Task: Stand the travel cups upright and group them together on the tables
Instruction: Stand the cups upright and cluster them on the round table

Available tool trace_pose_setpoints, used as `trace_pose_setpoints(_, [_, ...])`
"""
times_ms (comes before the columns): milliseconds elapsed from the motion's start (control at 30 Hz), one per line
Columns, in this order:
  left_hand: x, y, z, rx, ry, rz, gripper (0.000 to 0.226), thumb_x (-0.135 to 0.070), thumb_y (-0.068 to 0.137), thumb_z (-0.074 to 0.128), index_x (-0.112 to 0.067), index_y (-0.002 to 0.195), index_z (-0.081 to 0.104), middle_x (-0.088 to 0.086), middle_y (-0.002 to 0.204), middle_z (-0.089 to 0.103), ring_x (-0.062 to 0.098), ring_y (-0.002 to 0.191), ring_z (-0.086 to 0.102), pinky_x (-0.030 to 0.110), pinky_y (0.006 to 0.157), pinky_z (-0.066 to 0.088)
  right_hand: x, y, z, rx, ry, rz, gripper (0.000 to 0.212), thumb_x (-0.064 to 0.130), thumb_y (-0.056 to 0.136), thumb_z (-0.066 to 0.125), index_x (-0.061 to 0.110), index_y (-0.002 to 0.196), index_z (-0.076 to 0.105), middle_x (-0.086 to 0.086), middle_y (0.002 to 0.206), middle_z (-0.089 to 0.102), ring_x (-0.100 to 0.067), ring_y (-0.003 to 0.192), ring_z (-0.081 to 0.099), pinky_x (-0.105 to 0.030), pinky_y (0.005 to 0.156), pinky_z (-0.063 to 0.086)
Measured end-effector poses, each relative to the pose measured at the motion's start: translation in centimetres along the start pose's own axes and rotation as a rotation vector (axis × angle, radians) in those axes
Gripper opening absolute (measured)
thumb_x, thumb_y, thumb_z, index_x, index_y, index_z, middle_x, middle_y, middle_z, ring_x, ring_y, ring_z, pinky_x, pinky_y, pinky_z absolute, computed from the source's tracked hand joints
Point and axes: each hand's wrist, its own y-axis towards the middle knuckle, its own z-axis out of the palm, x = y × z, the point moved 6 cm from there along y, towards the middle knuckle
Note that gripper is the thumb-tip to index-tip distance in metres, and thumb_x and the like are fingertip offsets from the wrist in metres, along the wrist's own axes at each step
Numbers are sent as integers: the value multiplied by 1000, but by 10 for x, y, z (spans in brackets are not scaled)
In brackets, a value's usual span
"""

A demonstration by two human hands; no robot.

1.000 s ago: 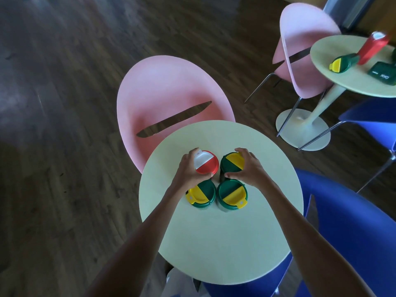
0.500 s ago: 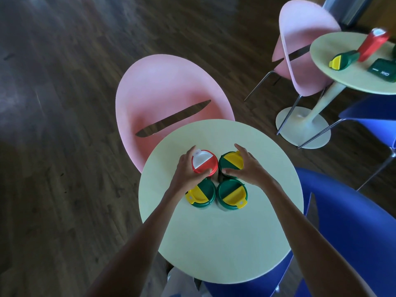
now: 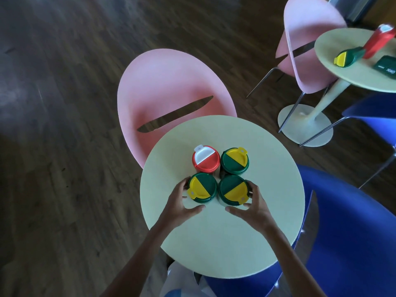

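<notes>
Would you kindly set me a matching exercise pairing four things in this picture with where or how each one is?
Things: 1 red-lidded cup; 2 far-table green cup; 3 left hand; 4 right hand.
States: A lies on its side; B holds the near-right cup; C stands upright, far left in the group; D holds the near-left cup.
Pairs: 1-C; 2-A; 3-D; 4-B.

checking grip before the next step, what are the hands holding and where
The left hand grips the near-left cup round its side wall; the right hand grips the near-right cup likewise.
</notes>
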Motion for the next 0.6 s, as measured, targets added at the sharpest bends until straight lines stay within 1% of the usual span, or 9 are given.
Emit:
trace_pose_setpoints(100, [-2,3,-1,-28,-30,12,85,-22,65,86,-17,136,41,-4,130,54,4,115,54,19,86,52,0,2,1,-41,16,-11,89,24,59,89,24,131,36,3,127,47,-17,118,48,-38,93,53])
trace_pose_setpoints(267, [-4,4,0,-30,-60,28,81,-15,65,86,-16,134,43,-4,127,55,4,113,55,19,86,53,0,0,0,-62,11,-24,86,23,61,88,24,130,37,3,126,47,-17,117,49,-35,92,53])
trace_pose_setpoints(367, [-5,5,1,-28,-62,37,81,-15,65,86,-16,133,44,-4,127,56,8,114,56,19,85,53,0,0,0,-74,18,-22,87,23,61,88,23,131,36,3,126,47,-17,117,48,-33,91,53])
trace_pose_setpoints(433, [-4,5,1,-22,-56,35,81,-16,65,86,-16,134,44,-3,128,55,9,114,56,21,86,53,0,0,0,-71,3,-21,87,24,62,88,23,132,35,4,126,46,-16,116,48,-30,89,51])
trace_pose_setpoints(600, [-2,5,0,-21,6,21,84,-30,63,86,-21,134,42,-9,128,54,7,115,54,29,88,54,1,1,-2,-44,-49,-23,88,28,63,87,25,133,33,7,126,45,-15,117,47,-32,92,49])
